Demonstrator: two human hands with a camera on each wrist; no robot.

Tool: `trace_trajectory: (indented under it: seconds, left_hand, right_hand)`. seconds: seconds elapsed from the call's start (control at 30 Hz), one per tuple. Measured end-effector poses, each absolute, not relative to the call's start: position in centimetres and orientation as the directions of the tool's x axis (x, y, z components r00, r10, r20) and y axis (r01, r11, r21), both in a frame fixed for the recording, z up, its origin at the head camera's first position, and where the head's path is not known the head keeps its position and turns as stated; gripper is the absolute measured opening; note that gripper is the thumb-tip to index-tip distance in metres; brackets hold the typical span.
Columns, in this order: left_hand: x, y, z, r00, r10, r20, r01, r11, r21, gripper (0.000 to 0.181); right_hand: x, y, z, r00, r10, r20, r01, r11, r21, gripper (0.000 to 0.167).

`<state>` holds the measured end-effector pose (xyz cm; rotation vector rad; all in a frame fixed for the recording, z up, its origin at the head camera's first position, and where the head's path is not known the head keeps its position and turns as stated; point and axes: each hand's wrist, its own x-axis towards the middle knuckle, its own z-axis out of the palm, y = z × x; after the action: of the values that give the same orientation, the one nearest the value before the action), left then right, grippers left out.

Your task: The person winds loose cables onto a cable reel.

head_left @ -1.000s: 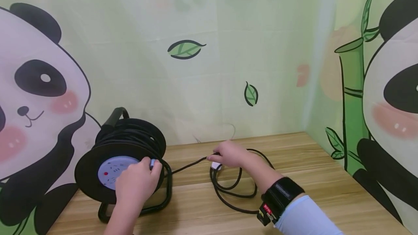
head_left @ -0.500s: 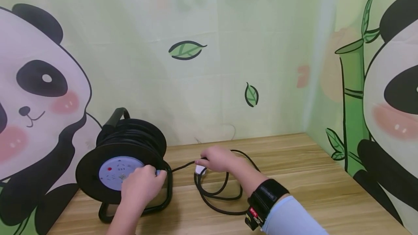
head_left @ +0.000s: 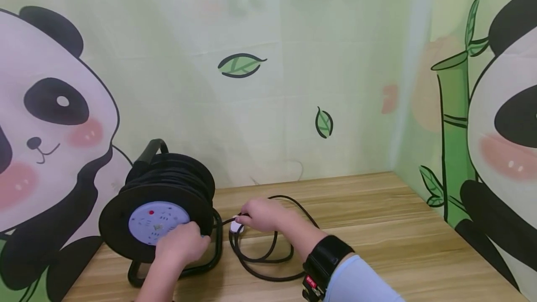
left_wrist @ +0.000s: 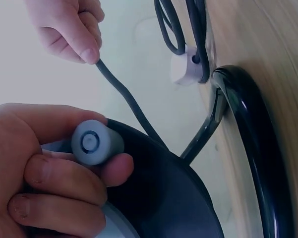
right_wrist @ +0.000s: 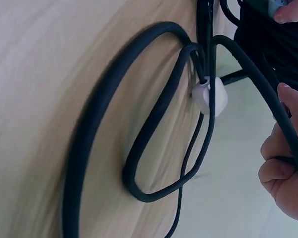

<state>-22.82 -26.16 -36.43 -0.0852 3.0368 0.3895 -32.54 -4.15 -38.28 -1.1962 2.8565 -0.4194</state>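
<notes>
A black cable reel (head_left: 113, 220) with a blue socket face (head_left: 144, 223) stands on the table's left side. My left hand (head_left: 180, 246) grips a grey-blue knob (left_wrist: 96, 144) on the reel's face, fingers curled round it in the left wrist view. Just right of the reel, my right hand (head_left: 262, 214) pinches the black cable (left_wrist: 121, 91), which runs from it to the reel. Below that hand lie loose cable loops (head_left: 268, 261) and a white plug (head_left: 237, 225). In the right wrist view the right hand (right_wrist: 287, 163) has its fingers curled round the cable.
The reel's black tube frame (head_left: 218, 246) rests on the wooden table (head_left: 369, 227), close to the right hand. Behind the table hangs a green backdrop (head_left: 277, 83) with pandas, leaves and bamboo printed on it.
My right hand has moved left toward the reel, drawing the plug and loops along. The socket face has turned, and my left hand has shifted a little down with the knob.
</notes>
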Motion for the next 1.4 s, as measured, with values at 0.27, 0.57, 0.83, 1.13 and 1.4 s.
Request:
trace_trajectory:
  seconds: [0.27, 0.57, 0.83, 1.13, 1.4]
  left_hand:
    - [-22.8, -26.6, -36.6, -0.994, -0.052, -0.092, -0.073, 0.966, 0.248, 0.035]
    - [-22.6, -26.9, -36.6, -0.993, -0.055, -0.1, -0.079, 0.964, 0.255, 0.036]
    - [-22.8, -26.9, -36.8, -0.993, -0.058, -0.103, -0.083, 0.964, 0.251, 0.038]
    - [-22.9, -26.8, -36.5, -0.993, -0.055, -0.108, -0.081, 0.963, 0.255, 0.04]
    - [-22.8, -26.9, -36.5, -0.992, -0.05, -0.118, -0.08, 0.959, 0.271, 0.042]
  right_hand:
    - [-32.0, -5.1, -38.5, -0.698, -0.711, 0.087, -0.708, 0.667, -0.231, 0.036]
    - [-32.0, -5.2, -38.7, -0.696, -0.713, 0.086, -0.711, 0.666, -0.227, 0.03]
    - [-32.6, -2.9, -38.7, -0.692, -0.715, 0.102, -0.681, 0.6, -0.419, 0.033]
    - [-33.7, 0.1, -37.8, -0.714, -0.694, 0.093, -0.626, 0.574, -0.528, 0.039]
    - [-34.7, 2.9, -37.1, -0.759, -0.646, 0.086, -0.578, 0.606, -0.547, 0.034]
